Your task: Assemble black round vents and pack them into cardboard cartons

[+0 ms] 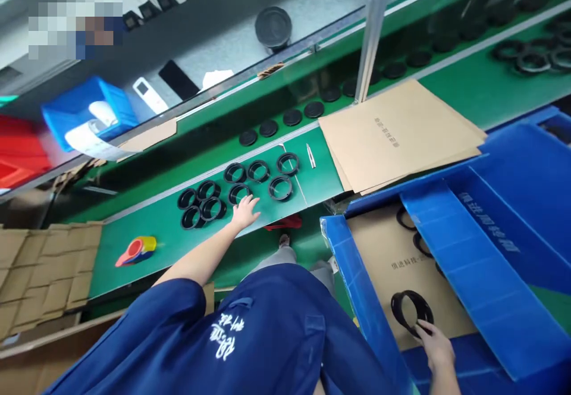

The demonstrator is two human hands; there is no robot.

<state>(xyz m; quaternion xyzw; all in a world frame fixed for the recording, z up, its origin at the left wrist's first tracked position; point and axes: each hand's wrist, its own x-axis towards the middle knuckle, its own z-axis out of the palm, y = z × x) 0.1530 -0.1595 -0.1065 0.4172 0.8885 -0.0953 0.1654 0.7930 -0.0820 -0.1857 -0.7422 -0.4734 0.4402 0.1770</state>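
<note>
My right hand [436, 344] pinches the rim of a black ring [427, 304], tilted up over the cardboard sheet [370, 246] inside a blue corrugated box. At the bench's near edge my left hand [245, 212] has its fingers spread. It lies against or just over the near side of another black ring [232, 196]; whether it touches is unclear. Several similar rings [214, 207] stand in a loose group to the left of that hand. Two more, a ring [292, 195] and one behind it [298, 163], lie to its right.
Tweezers [311, 156] lie on the green bench [156, 222], left of stacked cardboard sheets [392, 133]. A tape roll [141, 246] is at the left, beside a cardboard divider grid [40, 264]. Black discs [292, 117] line the conveyor behind. A blue flap [473, 270] partly covers other rings.
</note>
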